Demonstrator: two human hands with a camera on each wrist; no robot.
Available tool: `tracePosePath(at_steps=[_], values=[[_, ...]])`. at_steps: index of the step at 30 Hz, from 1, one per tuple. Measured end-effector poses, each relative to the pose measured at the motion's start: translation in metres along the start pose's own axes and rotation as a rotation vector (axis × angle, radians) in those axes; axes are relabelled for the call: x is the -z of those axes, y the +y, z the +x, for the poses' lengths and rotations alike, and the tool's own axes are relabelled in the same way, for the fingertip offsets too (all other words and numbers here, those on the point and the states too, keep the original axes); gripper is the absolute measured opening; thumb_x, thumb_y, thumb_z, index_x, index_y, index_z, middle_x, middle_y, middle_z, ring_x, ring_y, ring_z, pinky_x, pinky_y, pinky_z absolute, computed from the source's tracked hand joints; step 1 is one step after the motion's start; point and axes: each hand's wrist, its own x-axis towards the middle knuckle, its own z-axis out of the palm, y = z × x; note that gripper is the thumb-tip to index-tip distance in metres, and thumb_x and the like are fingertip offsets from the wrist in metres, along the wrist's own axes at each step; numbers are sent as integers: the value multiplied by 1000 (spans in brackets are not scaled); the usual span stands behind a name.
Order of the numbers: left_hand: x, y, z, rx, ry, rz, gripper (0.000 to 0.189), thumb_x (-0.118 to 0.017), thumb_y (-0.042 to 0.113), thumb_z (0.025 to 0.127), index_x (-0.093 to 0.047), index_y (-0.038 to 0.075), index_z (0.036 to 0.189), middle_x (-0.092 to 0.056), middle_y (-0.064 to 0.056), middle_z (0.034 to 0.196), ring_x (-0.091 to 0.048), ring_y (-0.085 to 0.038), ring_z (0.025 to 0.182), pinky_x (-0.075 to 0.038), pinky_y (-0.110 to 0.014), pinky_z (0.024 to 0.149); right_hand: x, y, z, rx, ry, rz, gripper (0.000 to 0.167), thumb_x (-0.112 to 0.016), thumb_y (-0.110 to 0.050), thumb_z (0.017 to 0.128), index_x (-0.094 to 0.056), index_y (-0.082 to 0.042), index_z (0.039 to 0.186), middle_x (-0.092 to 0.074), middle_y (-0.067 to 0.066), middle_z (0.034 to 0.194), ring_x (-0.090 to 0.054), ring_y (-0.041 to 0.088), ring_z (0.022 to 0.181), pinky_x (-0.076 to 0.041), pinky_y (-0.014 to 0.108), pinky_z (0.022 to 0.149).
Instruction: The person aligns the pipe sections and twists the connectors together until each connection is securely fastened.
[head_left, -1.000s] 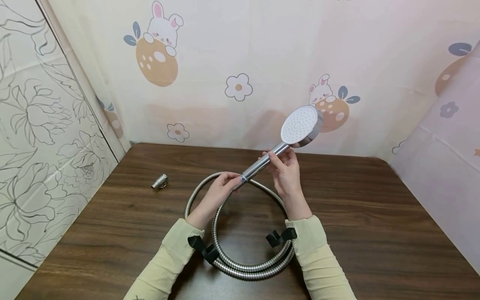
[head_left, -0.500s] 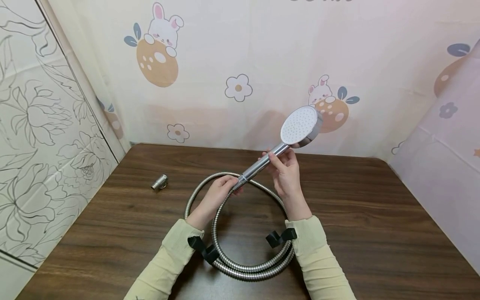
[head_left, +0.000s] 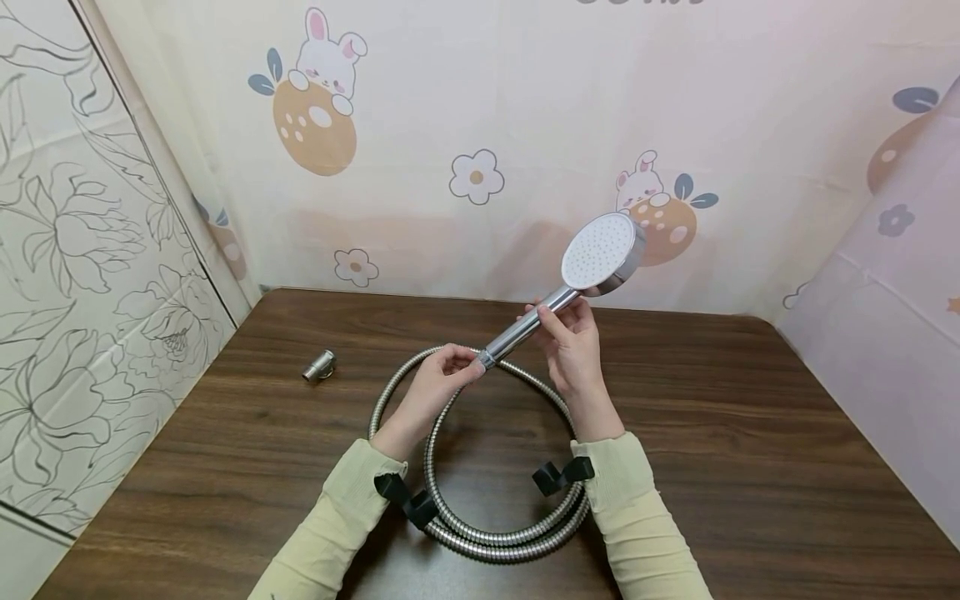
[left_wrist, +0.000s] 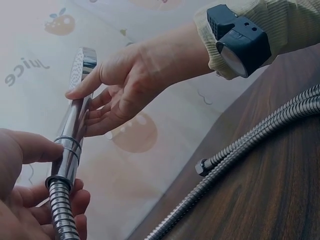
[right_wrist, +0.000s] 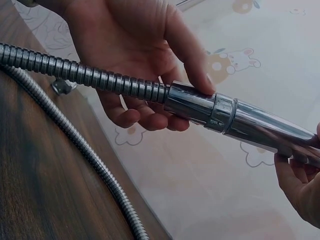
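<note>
A chrome hand shower [head_left: 598, 252] with a white spray face is held tilted above the table, face up and to the right. My right hand [head_left: 576, 358] grips its handle, thumb along the front and fingers behind. At the handle's lower end, my left hand [head_left: 431, 392] pinches the chrome conical nut [right_wrist: 192, 102] of the shower hose between thumb and fingers. The nut sits in line with the handle, against a ringed collar [right_wrist: 223, 114]. From it the ribbed metal hose [head_left: 502, 546] runs down into a loose coil on the table.
A small chrome fitting [head_left: 320, 365] lies on the wooden table [head_left: 750, 467] at the left. The hose's other end, a hex nut [left_wrist: 202, 167], shows in the left wrist view. Behind the table hangs a printed curtain [head_left: 420, 100], with a flower-patterned panel [head_left: 97, 250] at left.
My left thumb and fingers shift around the nut, sliding back and then forward again. My right hand keeps the hand shower almost still.
</note>
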Motion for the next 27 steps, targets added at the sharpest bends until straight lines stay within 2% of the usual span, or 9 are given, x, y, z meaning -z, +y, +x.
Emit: tracePosePath(at_steps=[7, 10, 16, 19, 25, 27], values=[[-1, 3, -1, -31, 23, 19, 29, -69, 7, 78, -56, 2, 103, -57, -7, 94, -52, -14, 79, -44, -28, 69, 0, -1, -1, 7, -18, 8, 29, -50, 6, 88, -41, -8, 112, -54, 8, 95, -63, 15, 82, -52, 36, 80], [-1, 4, -1, -13, 23, 24, 29, -66, 13, 82, -54, 3, 107, -57, -7, 97, -53, -14, 84, -43, -27, 73, -1, -1, -1, 8, -10, 9, 28, -49, 7, 88, -42, -9, 110, -55, 7, 94, -63, 15, 82, -52, 37, 81], [-3, 4, -2, 41, 38, 14, 30, -50, 28, 92, -56, 3, 108, -58, -7, 103, -51, -15, 92, -40, -27, 79, 0, 0, 0, -1, 1, 15, 27, -49, 7, 88, -44, -12, 107, -55, 6, 93, -63, 16, 82, -52, 37, 80], [-4, 3, -2, 57, 41, 36, 30, -48, 28, 93, -59, 2, 103, -59, -5, 97, -51, -13, 89, -41, -30, 81, 0, 0, -1, -5, -6, 18, 28, -49, 8, 88, -43, -12, 107, -55, 6, 92, -63, 16, 82, -52, 37, 80], [-4, -1, 0, 51, 1, 55, 29, -45, 23, 95, -60, -1, 97, -61, -3, 81, -56, -10, 76, -44, -44, 85, 0, 0, -1, -3, -9, 16, 28, -48, 8, 88, -43, -12, 107, -54, 6, 92, -63, 15, 82, -52, 36, 80], [-5, -2, 1, 46, 2, 53, 29, -46, 23, 94, -60, -2, 96, -61, -2, 80, -56, -10, 75, -45, -44, 84, -1, -1, -1, -2, -9, 18, 28, -48, 8, 88, -43, -12, 106, -55, 6, 92, -63, 16, 82, -52, 36, 80]])
